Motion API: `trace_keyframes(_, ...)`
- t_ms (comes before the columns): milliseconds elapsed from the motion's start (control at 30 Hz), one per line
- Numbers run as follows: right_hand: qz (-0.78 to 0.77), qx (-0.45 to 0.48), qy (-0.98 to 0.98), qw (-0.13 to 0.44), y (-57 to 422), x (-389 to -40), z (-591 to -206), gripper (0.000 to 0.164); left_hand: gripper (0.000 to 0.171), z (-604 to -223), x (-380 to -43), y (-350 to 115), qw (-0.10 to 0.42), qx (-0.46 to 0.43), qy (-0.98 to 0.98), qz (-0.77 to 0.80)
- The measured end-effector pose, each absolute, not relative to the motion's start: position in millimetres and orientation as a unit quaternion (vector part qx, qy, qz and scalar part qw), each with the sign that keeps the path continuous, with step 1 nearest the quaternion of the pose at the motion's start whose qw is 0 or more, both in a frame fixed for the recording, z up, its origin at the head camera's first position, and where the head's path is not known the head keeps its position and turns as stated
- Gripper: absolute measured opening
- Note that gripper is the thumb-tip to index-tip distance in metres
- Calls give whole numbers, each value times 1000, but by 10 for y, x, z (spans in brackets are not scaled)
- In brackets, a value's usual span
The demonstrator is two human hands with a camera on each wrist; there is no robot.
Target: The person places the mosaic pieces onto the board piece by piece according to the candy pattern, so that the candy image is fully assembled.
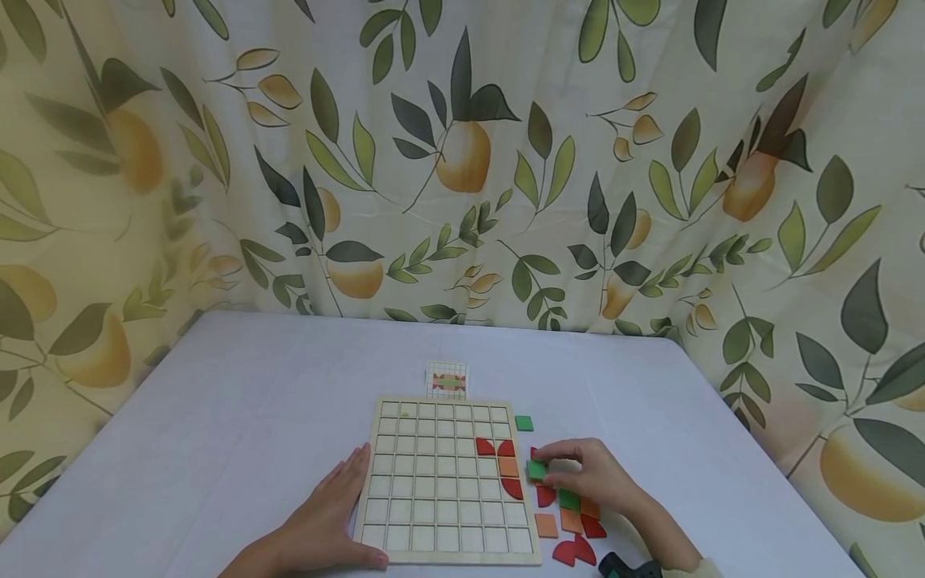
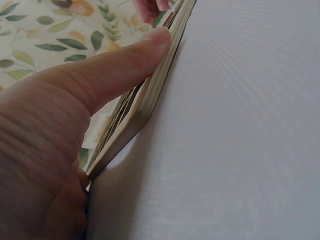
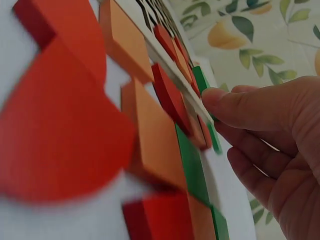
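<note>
Bare hands (image 1: 328,510) (image 1: 594,475), pale cream sleeve edge (image 1: 699,570) on the right forearm (image 1: 659,526), black rounded device (image 1: 630,567) beside it

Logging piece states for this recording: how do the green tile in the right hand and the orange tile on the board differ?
The green tile is pinched by the right hand; the orange tile lies untouched in a grid cell. The green tile is past the board's right edge; the orange tile sits in its rightmost column. Both look square and plain, apart from colour.
</note>
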State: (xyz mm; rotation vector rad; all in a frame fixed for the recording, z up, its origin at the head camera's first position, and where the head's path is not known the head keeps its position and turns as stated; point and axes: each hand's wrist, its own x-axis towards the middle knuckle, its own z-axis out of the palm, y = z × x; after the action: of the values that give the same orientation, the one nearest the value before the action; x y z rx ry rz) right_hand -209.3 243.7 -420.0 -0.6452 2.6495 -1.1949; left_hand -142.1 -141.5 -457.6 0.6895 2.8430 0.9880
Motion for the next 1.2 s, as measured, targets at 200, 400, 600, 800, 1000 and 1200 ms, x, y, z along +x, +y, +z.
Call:
trace_keyframes(200, -406, -223, 882, 90, 2294, -2108, -4191, 28, 130, -4575, -1426, -1418, 20, 230, 919, 319)
trace_keyframes(400, -407, -233, 878, 90, 2151, -2135, -4163, 28, 130, -4572, -1421, -1417, 25, 230, 918, 321)
trace_keyframes(600, -410, -251, 872, 92, 2017, -2159, -4180, 23, 130, -4559, -1408, -1409, 31, 223, 918, 327)
trace_keyframes(800, -407, -263, 871, 85, 1954, -2176, -4186, 23, 130, -4558, -1409, -1408, 28, 227, 918, 324)
trace_keyframes(1000, -395, -266, 875, 87, 1914, -2200, -4204, 22, 129, -4561, -1412, -1413, 28, 226, 917, 326)
trace_keyframes(1200, -389, -272, 877, 80, 1896, -2204, -4227, 21, 130, -4557, -1411, -1413, 30, 225, 918, 326)
